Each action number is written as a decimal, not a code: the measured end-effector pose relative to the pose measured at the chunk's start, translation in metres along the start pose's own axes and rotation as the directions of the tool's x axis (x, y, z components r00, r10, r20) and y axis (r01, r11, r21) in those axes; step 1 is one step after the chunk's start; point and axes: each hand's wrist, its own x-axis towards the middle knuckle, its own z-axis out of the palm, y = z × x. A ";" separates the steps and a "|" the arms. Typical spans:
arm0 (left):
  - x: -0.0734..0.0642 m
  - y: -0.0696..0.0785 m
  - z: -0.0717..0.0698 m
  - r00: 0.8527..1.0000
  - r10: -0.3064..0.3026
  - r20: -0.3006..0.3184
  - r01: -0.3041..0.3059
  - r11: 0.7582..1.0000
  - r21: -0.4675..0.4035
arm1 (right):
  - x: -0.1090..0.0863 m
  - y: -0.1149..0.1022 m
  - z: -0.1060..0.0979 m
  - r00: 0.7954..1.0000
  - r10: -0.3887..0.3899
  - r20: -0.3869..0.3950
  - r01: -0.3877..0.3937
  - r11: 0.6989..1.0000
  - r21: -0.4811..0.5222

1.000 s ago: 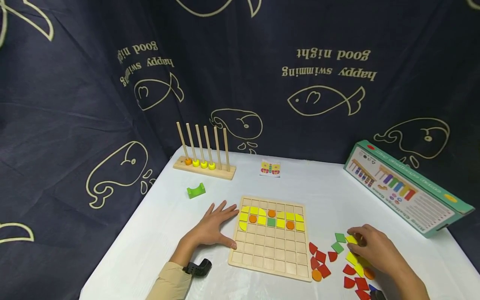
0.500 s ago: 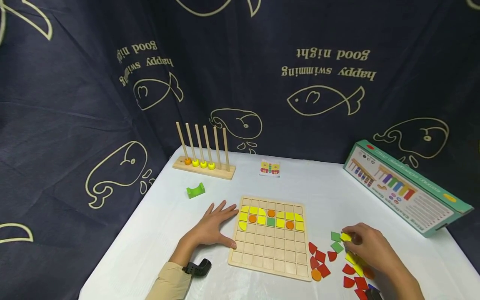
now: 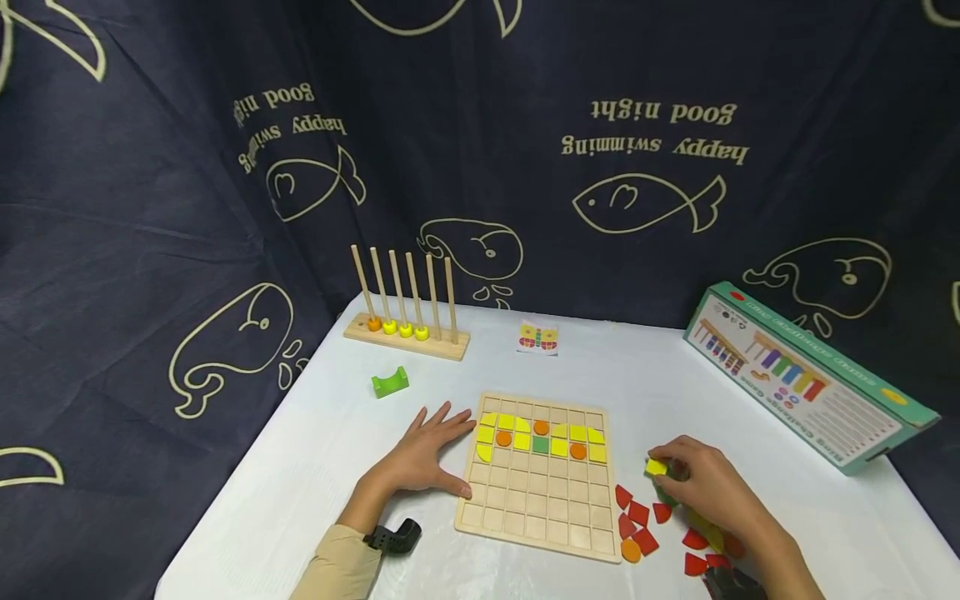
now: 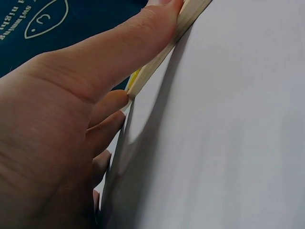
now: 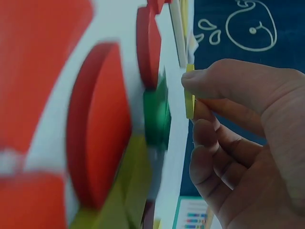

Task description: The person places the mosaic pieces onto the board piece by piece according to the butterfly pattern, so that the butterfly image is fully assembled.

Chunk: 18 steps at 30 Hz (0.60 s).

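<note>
My right hand (image 3: 708,487) pinches a yellow tile (image 3: 656,467) between thumb and fingertips, over the loose tiles right of the board. In the right wrist view the yellow tile (image 5: 190,102) shows edge-on, apart from a green tile (image 5: 155,117) and red tiles (image 5: 102,124). A wooden grid board (image 3: 528,504) lies mid-table, its upper rows bearing yellow, orange and green pieces. My left hand (image 3: 420,458) rests beside the board's left edge with fingers spread, its thumb (image 4: 138,36) on the board's rim.
A picture card (image 3: 537,337) lies behind the board. A wooden stand with pegs (image 3: 405,340) and a green curved block (image 3: 390,383) are at the left. Red tiles (image 3: 647,540) lie by the board's right side. A long game box (image 3: 802,375) stands at the right.
My right hand has moved left and slightly up, carrying the yellow tile away from the other yellow tiles and past the green ones. My left hand has stayed still.
</note>
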 end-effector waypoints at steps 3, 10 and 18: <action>0.000 0.000 0.000 1.000 -0.001 -0.003 0.001 1.000 -0.005 | 0.004 -0.009 0.004 1.000 -0.028 -0.011 0.028 1.000 0.000; -0.001 -0.001 -0.001 1.000 -0.003 -0.006 0.003 1.000 -0.006 | 0.015 -0.030 0.014 0.997 -0.076 -0.026 0.077 0.997 0.021; -0.001 0.001 -0.002 1.000 0.005 -0.009 -0.005 1.000 -0.007 | 0.027 -0.055 0.030 0.985 -0.173 -0.021 0.174 0.984 0.038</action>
